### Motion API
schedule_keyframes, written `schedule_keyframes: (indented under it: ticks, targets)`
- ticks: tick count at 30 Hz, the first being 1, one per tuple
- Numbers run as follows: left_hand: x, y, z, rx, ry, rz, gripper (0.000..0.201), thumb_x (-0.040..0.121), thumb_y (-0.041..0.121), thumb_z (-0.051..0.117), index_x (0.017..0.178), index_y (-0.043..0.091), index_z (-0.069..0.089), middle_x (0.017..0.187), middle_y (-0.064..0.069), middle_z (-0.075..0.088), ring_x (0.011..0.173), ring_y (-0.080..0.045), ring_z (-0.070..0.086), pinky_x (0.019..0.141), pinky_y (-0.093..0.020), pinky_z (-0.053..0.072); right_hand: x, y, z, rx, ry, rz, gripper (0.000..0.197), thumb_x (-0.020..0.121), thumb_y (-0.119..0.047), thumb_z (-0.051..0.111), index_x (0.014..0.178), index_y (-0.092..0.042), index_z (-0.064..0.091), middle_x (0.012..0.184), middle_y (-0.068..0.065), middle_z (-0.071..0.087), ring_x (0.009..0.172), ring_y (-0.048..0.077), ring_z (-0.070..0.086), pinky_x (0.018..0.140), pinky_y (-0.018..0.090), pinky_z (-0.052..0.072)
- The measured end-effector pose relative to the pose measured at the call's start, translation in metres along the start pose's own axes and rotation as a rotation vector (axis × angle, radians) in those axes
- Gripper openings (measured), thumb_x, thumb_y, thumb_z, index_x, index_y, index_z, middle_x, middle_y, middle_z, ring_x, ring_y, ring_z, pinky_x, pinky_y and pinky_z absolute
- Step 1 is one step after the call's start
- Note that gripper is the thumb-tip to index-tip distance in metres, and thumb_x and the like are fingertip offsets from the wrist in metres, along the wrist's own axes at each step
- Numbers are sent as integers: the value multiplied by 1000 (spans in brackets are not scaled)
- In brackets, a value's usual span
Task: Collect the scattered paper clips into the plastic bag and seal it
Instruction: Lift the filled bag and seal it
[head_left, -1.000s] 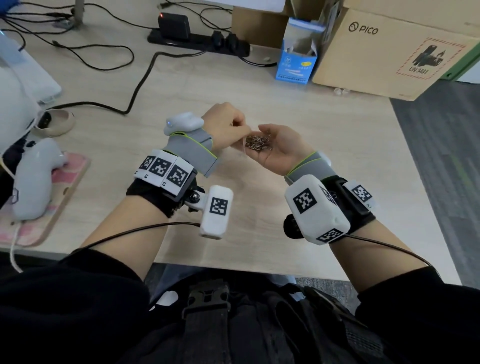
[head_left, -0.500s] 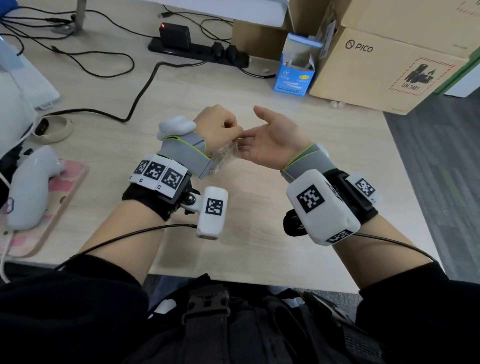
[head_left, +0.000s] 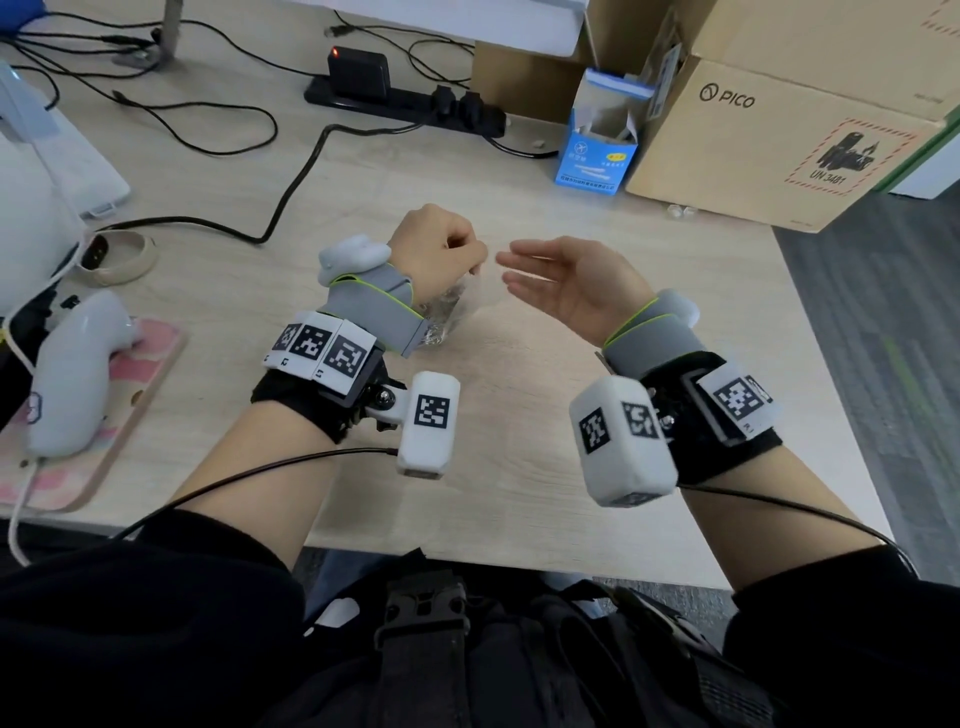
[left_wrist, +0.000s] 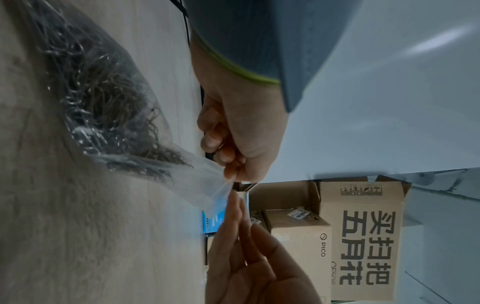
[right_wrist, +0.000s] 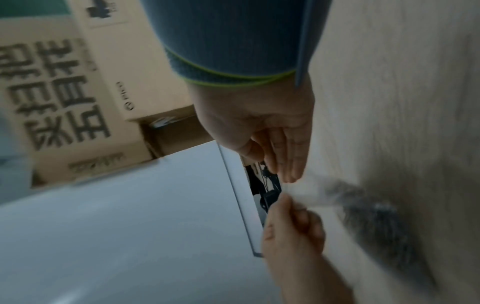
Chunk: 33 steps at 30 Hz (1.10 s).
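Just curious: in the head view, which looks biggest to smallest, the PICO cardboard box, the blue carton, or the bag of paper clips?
1. PICO cardboard box
2. blue carton
3. bag of paper clips, though the left hand partly hides it.

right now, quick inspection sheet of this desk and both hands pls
surface: light wood-grain desk, no loose clips seen on it.
job's things: clear plastic bag hangs over the desk, mouth not visibly sealed; silver paper clips heaped inside.
clutter: blue open carton, white controller on a pink mat, beige ring.
grippers: left hand pinches the bag's top; right hand open, fingertips near the mouth.
cables: black power strip, black cords across the desk.
surroundings: brown cardboard boxes, grey carpet.
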<state>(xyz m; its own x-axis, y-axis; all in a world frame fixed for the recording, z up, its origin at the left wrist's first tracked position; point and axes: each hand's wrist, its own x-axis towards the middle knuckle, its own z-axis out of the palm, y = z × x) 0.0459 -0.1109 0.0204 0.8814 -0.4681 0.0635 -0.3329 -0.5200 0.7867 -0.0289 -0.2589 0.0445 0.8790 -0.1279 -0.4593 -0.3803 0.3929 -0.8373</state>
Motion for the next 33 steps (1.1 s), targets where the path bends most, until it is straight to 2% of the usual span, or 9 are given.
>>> schedule_keyframes:
  ticks: [3,9,13,17,21,23,25,30,33]
  targets:
    - [-1,5,0,-141,29,-20,31,79,12,57,49,19,55,34,7,48,32,-5,39,44,-18,34,-6,1,-6,-302,73,-171,22,90,-5,46,87,-8,67,70,3,59,54,13,50,50,18,48]
    - [-5,21,-5,-297,105,24,26,81,11,57,54,14,58,38,6,53,33,-13,48,39,-15,35,-11,3,6,-588,10,-322,12,87,-16,60,87,-7,68,51,0,42,39,10,29,41,18,21]
    - [-6,32,-9,-341,178,76,26,81,12,54,56,15,59,46,1,54,34,-13,49,38,-20,38,-9,0,5,-777,51,-568,16,87,-17,64,79,-4,64,49,-2,49,37,0,39,43,13,32]
    - [-9,39,-12,-244,172,120,25,80,15,55,54,17,55,47,0,51,37,-11,46,46,-22,40,-6,-11,-9,-906,114,-883,15,85,-17,62,77,-4,63,63,-9,55,58,4,51,55,19,45]
    - [-8,39,-15,-100,236,279,6,73,27,56,70,22,58,79,14,51,78,-10,52,69,-23,41,-4,-10,-19,-971,163,-1003,15,86,-14,59,82,0,63,74,-6,57,68,4,54,60,24,52]
    - [-6,35,-15,39,157,372,24,70,32,55,87,19,66,105,8,49,104,-16,46,86,-21,36,-3,-10,-25,-972,186,-1030,14,87,-11,58,84,2,62,81,-2,57,70,4,55,60,17,49]
    - [-1,29,-15,183,113,406,29,70,39,55,84,19,69,116,-3,53,113,-24,43,97,-30,33,-4,-12,-30,-965,203,-1062,13,87,-9,57,85,2,62,84,0,55,72,10,55,60,12,46]
    - [0,37,-11,15,100,382,19,78,25,65,79,6,69,77,-1,63,75,-16,57,76,-31,47,-3,-6,-41,-919,253,-1037,14,88,-11,54,88,1,61,79,-11,54,75,14,57,63,32,54]
    - [-1,41,-7,-59,99,367,16,75,21,68,78,6,69,71,0,62,64,-7,54,67,-25,47,-6,-1,-41,-777,231,-962,10,87,-6,55,89,-16,56,76,-11,57,74,15,60,67,38,57]
